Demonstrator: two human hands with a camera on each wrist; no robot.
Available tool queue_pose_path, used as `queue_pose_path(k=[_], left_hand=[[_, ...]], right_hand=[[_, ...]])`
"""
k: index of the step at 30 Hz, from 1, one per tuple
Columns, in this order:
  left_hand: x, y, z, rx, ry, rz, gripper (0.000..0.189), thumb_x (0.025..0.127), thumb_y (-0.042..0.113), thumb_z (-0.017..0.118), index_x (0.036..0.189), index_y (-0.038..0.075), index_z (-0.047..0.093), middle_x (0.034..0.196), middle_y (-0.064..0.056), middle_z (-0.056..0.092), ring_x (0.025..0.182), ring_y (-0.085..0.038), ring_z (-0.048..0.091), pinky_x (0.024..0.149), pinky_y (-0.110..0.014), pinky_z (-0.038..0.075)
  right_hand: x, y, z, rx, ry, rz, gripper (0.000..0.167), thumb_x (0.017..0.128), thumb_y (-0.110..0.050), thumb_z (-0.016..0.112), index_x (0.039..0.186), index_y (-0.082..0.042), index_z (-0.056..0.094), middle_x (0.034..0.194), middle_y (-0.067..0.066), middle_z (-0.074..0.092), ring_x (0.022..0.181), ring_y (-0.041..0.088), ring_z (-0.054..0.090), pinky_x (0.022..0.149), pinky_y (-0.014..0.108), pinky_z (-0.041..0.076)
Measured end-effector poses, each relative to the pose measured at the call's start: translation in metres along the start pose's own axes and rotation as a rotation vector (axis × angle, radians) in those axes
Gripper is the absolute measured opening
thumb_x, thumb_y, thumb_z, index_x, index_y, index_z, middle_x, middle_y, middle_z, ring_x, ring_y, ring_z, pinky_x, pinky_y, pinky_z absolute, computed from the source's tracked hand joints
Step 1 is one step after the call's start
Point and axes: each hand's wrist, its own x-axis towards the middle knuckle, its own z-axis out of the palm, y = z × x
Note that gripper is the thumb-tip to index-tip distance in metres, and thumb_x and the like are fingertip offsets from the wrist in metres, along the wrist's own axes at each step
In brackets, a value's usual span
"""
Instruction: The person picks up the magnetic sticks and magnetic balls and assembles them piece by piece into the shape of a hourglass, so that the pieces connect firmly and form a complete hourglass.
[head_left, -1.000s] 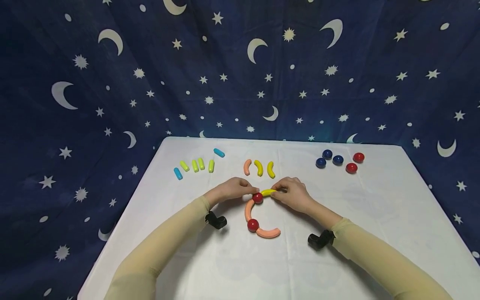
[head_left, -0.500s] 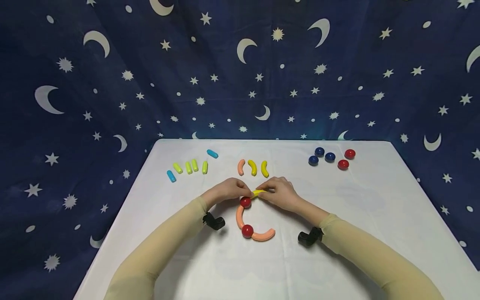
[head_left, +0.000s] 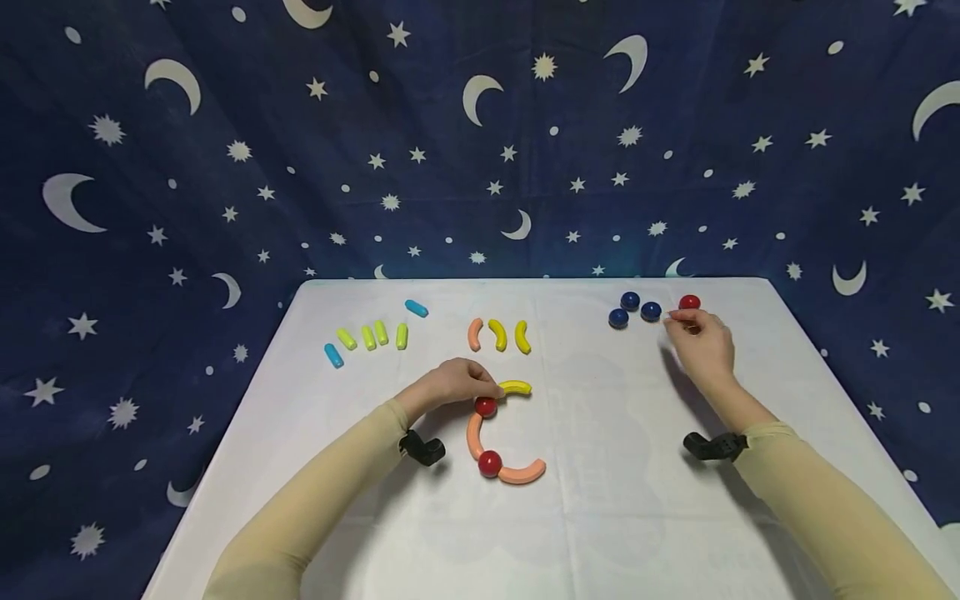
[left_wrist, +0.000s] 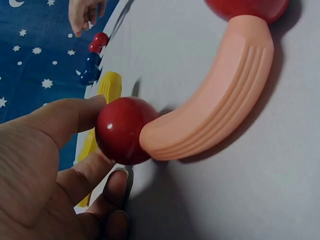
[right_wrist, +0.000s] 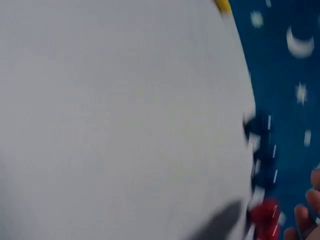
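My left hand pinches a red ball between thumb and finger. A yellow curved stick extends right from that ball, partly behind it in the left wrist view. Below the ball runs a salmon curved stick with ridges, leading to a second red ball and a lower salmon curved stick. Together they form a C on the table. At the back right, my right hand is over the loose red balls, fingers loosely bent and nothing seen held; it covers one ball.
Three blue balls lie left of the right hand. Behind the C are a loose salmon curved stick and two yellow ones. Several lime sticks and two blue sticks lie back left. A starry curtain hangs behind the white table.
My right hand has let go of the yellow curved stick and moved right and back to the loose red balls. My left hand has stayed at the upper red ball.
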Motion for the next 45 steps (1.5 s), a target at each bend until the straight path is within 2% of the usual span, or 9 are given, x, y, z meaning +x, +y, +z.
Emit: queue_pose_path(k=[2,4,7,15,23,28,33,40,45], left_hand=[[-0.002,0.000,0.001,0.017,0.012,-0.014,0.031,0.085,0.052,0.078,0.095,0.022,0.077,0.088,0.003,0.068,0.089,-0.018,0.056,0.077,-0.033,0.043],[-0.003,-0.001,0.002,0.032,0.023,-0.029,0.031,0.084,0.052,0.079,0.094,0.022,0.077,0.087,0.004,0.068,0.088,-0.017,0.057,0.076,-0.033,0.043],[-0.005,-0.002,0.003,0.036,0.034,-0.048,0.030,0.084,0.051,0.080,0.094,0.023,0.076,0.086,0.004,0.068,0.086,-0.017,0.057,0.075,-0.033,0.043],[-0.003,0.002,0.002,0.016,0.023,-0.017,0.027,0.086,0.049,0.078,0.093,0.023,0.077,0.085,0.003,0.069,0.085,-0.017,0.057,0.074,-0.032,0.043],[-0.002,0.002,0.004,0.028,0.025,-0.006,0.026,0.086,0.049,0.078,0.091,0.024,0.078,0.083,0.005,0.069,0.084,-0.016,0.057,0.073,-0.032,0.042],[-0.002,0.000,0.004,0.031,0.028,-0.003,0.026,0.086,0.050,0.078,0.091,0.024,0.079,0.083,0.005,0.069,0.085,-0.016,0.057,0.074,-0.032,0.043],[-0.002,0.000,0.002,0.027,0.023,-0.004,0.026,0.086,0.050,0.078,0.090,0.024,0.080,0.082,0.004,0.070,0.085,-0.016,0.057,0.074,-0.032,0.043],[-0.002,0.000,0.002,0.033,0.029,-0.026,0.027,0.086,0.049,0.079,0.088,0.022,0.080,0.080,0.003,0.068,0.080,-0.015,0.056,0.070,-0.031,0.041],[-0.004,0.001,0.001,0.041,0.028,-0.010,0.027,0.086,0.048,0.079,0.086,0.021,0.080,0.077,0.004,0.068,0.079,-0.014,0.055,0.069,-0.030,0.040]], right_hand=[[0.008,0.014,-0.007,-0.030,-0.003,0.090,0.048,0.101,-0.035,0.060,0.133,0.001,0.062,0.125,0.024,0.058,0.116,0.039,0.049,0.096,0.049,0.035],[0.013,0.025,-0.009,-0.044,-0.057,0.180,0.060,0.101,-0.042,0.059,0.144,0.000,0.053,0.137,0.027,0.053,0.129,0.045,0.042,0.104,0.058,0.029],[0.017,0.035,-0.008,-0.083,-0.148,0.261,0.076,0.099,-0.053,0.059,0.152,-0.001,0.044,0.148,0.028,0.048,0.137,0.050,0.033,0.108,0.065,0.023],[0.026,0.037,-0.007,-0.154,-0.180,0.319,0.076,0.096,-0.059,0.059,0.144,0.000,0.053,0.145,0.030,0.048,0.136,0.053,0.027,0.106,0.068,0.019],[0.025,0.039,-0.007,-0.169,-0.156,0.337,0.067,0.098,-0.051,0.061,0.138,0.002,0.056,0.140,0.028,0.051,0.134,0.052,0.029,0.104,0.065,0.021],[0.019,0.038,-0.005,-0.182,-0.183,0.289,0.066,0.097,-0.051,0.063,0.134,0.003,0.056,0.134,0.028,0.053,0.131,0.053,0.031,0.102,0.067,0.022],[0.001,0.021,0.003,-0.154,-0.243,0.163,0.065,0.096,-0.049,0.066,0.130,0.006,0.058,0.128,0.029,0.057,0.121,0.050,0.039,0.096,0.065,0.028],[-0.034,-0.011,0.031,-0.048,-0.373,-0.037,0.054,0.094,-0.039,0.074,0.122,0.005,0.064,0.124,0.027,0.059,0.113,0.041,0.051,0.096,0.055,0.042],[-0.055,-0.031,0.053,-0.026,-0.481,-0.083,0.050,0.090,-0.039,0.079,0.120,-0.001,0.067,0.125,0.020,0.060,0.117,0.036,0.049,0.100,0.055,0.042]])
